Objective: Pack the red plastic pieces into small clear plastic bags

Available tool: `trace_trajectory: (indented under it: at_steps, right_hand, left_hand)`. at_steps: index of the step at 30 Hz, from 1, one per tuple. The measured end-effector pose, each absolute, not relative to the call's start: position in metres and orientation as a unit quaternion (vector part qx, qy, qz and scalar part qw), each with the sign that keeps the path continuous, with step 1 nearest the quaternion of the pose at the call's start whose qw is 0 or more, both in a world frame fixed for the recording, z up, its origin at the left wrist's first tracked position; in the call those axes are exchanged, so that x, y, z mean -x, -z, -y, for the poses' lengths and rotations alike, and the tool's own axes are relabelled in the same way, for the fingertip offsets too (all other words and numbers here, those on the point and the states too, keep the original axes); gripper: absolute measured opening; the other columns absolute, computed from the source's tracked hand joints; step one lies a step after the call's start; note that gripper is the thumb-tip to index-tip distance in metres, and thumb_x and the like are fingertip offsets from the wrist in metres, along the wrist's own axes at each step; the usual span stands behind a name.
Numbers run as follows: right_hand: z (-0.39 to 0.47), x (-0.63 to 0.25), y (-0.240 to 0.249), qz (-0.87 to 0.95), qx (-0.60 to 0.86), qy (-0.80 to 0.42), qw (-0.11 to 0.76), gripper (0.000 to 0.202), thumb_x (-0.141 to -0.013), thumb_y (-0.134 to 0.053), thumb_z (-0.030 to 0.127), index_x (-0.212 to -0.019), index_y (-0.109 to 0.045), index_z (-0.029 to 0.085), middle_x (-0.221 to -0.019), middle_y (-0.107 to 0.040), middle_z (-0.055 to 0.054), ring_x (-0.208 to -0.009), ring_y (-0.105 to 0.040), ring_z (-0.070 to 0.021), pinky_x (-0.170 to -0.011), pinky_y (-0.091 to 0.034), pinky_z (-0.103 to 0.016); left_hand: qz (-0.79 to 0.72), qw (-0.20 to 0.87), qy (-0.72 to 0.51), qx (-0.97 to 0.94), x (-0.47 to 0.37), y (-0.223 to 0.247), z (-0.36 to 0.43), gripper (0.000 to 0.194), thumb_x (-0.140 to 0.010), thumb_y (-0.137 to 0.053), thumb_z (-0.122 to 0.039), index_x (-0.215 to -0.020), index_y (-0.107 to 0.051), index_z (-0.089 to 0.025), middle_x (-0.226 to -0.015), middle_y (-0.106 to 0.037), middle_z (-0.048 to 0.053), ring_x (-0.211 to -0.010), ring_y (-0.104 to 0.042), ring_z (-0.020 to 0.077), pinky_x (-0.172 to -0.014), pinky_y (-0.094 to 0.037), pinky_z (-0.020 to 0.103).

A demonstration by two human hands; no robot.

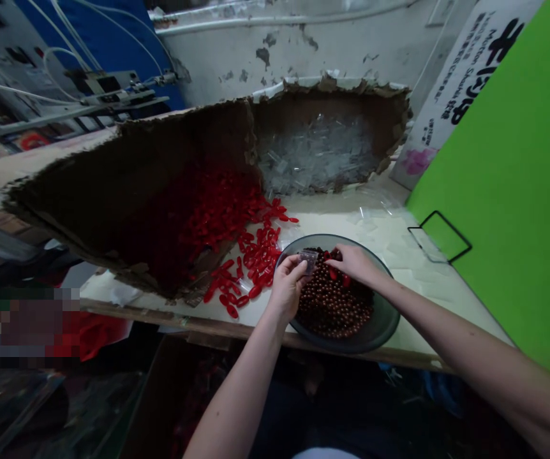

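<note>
My left hand point(286, 285) pinches a small clear bag point(308, 260) over the bowl point(380, 322) of dark beads point(332, 306). My right hand point(354, 262) seems to grip 1 or 2 red pieces point(333, 274); more red pieces point(251, 255) lie left of my fingers on the desk point(399, 242).
</note>
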State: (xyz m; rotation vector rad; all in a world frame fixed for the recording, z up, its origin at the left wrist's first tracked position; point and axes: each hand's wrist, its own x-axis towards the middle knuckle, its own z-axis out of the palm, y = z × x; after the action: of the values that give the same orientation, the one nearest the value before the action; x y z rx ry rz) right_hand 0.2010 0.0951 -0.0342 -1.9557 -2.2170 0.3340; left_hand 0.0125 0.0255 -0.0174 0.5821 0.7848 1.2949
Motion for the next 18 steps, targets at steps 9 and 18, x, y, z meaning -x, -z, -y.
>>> trace_trajectory:
  at_steps: [9, 18]
  right_hand:
    - [-0.086, -0.192, 0.035, 0.727, 0.651, -0.160, 0.148, 0.020, -0.079, -0.058, 0.038, -0.087, -0.058, 0.019, -0.086, -0.070, -0.006, -0.079, -0.065, -0.0192, -0.068, -0.046, -0.028]
    - [-0.053, -0.192, -0.002, 0.628, 0.512, -0.440, 0.387, 0.037, -0.081, -0.060, 0.048, -0.108, -0.061, 0.023, -0.081, -0.069, -0.001, -0.064, -0.066, -0.0157, -0.057, -0.052, -0.027]
  left_hand:
    - [-0.378, 0.673, -0.562, -0.298, -0.016, 0.020, -0.024, 0.034, -0.066, -0.075, -0.032, -0.090, -0.058, -0.015, -0.087, -0.068, 0.003, -0.072, -0.066, 0.0140, -0.066, -0.046, 0.023]
    - [-0.404, 0.673, -0.507, -0.356, -0.020, 0.020, -0.020, 0.035, -0.067, -0.074, -0.034, -0.093, -0.062, -0.014, -0.085, -0.069, 0.005, -0.068, -0.065, 0.0134, -0.061, -0.048, 0.023]
